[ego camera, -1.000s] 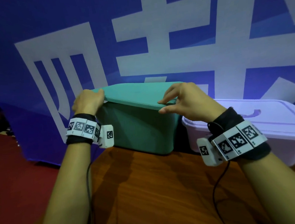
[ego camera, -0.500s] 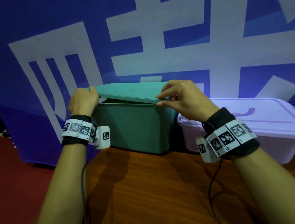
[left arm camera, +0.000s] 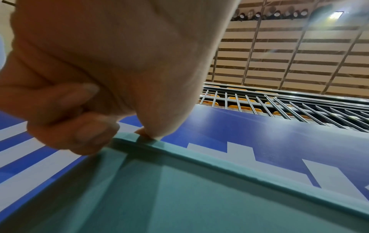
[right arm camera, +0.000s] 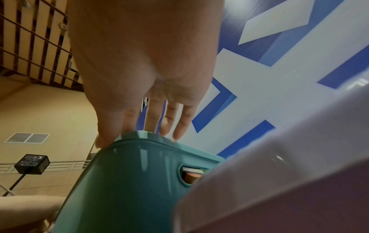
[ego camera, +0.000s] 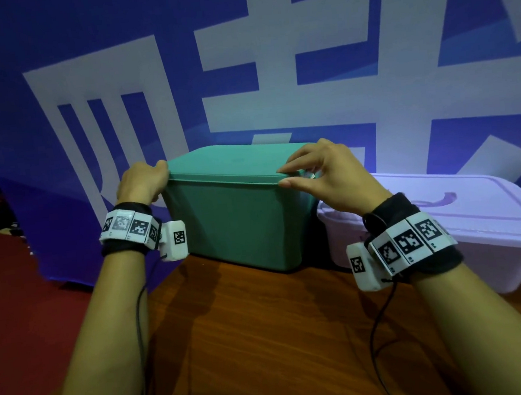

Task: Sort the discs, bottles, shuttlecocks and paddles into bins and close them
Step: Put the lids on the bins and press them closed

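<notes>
Green bin (ego camera: 239, 227) stood on the wooden counter (ego camera: 281, 337) w/ its teal lid (ego camera: 237, 163) lying flat across the rim, looked seated all round from the head view. Left hand (ego camera: 141, 184) was at the lid's left end: fingers curled over the edge, thumb tip on the lid rim per left wrist view (left arm camera: 147, 134), other fingers folded against the bin's corner. Prob. gripping the lid edge, though the knuckles hid the actual contact in the head view. Right hand (ego camera: 326, 175) was at the lid's right front corner, fingers mostly straight and spread, tips resting on top of the lid, thumb (ego camera: 289, 182) just under the lip; right wrist view showed the fingertips (right arm camera: 177, 135) touching the lid edge, not wrapped round it.

Lilac bin (ego camera: 446, 244) sat just beside the green one on its right, lid on, a handle recess in the top. Both wrists had black bands w/ marker tags & a white cam block, cables trailing down. Blue-and-white banner (ego camera: 273, 70) stood behind the bins; red floor (ego camera: 26, 312) to the left.
</notes>
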